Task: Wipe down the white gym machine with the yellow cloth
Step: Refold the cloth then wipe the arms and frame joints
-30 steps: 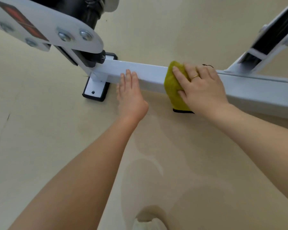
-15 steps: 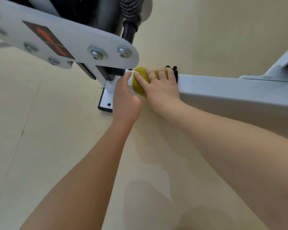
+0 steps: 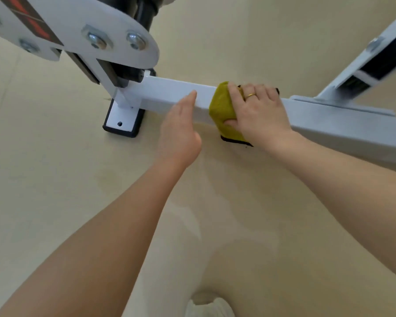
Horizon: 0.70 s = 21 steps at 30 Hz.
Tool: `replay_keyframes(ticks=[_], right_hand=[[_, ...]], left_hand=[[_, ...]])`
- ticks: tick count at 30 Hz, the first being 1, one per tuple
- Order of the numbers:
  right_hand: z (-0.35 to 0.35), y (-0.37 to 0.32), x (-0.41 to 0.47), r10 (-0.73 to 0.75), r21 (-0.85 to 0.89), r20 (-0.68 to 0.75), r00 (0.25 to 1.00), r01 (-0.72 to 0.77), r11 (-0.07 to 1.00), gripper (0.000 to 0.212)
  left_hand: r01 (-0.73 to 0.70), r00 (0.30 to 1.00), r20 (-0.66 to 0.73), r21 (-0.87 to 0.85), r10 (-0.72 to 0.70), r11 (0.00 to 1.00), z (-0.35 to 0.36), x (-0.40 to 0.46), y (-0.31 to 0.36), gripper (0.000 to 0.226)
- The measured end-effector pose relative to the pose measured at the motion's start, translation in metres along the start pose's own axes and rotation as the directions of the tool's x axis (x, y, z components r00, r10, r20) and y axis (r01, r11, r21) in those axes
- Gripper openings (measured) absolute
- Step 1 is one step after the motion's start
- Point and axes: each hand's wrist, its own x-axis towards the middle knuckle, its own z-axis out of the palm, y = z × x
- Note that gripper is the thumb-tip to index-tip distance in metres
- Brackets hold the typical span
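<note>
My right hand [image 3: 260, 112] presses the yellow cloth [image 3: 223, 110] over the low bar [image 3: 169, 92] of the white gym machine [image 3: 343, 124], fingers draped across the top, thumb curled against the cloth's side. My left hand [image 3: 180, 131] rests flat against the bar just beside the cloth, fingers straight. The bar's foot plate [image 3: 121, 121] sits on the beige floor [image 3: 44, 168].

Just a plain, smooth cream-beige floor [image 3: 44, 179] everywhere, softly lit, with faint shadows and a thin seam line [image 3: 7, 88] on its left part.
</note>
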Motion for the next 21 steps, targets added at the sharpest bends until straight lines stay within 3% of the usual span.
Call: replay_keyframes(ticks=[5,8,12,14,17,21], right_hand=[[0.023,0.051,-0.071,0.013,-0.166,-0.257,0.966,-0.057,0.984,0.047],[0.029,0.038,-0.073,0.01,-0.154,-0.263,0.965,-0.053,0.987,0.052],[0.023,0.02,-0.046,-0.025,-0.016,-0.101,0.995,0.024,1.0,0.059],[0.019,0.028,-0.056,-0.056,0.012,-0.102,0.993,0.058,0.998,0.067],[0.023,0.063,-0.098,-0.03,0.004,-0.178,0.984,0.031,0.999,0.067],[0.018,0.131,-0.166,0.072,-0.069,-0.059,0.996,-0.076,0.995,0.061]], left_hand=[[-0.18,0.977,0.158,0.23,0.146,0.956,0.029,-0.014,0.032,0.074],[-0.15,0.981,0.16,0.297,0.106,0.943,0.035,-0.017,0.036,0.073],[-0.105,0.982,0.182,0.347,0.042,0.932,0.033,-0.019,0.047,0.072],[-0.111,0.978,0.204,0.335,0.043,0.936,0.033,-0.023,0.055,0.072],[-0.28,0.946,0.259,0.349,0.195,0.895,0.04,-0.034,0.066,0.073],[-0.46,0.877,0.296,0.292,0.378,0.838,0.06,-0.04,0.1,0.078]])
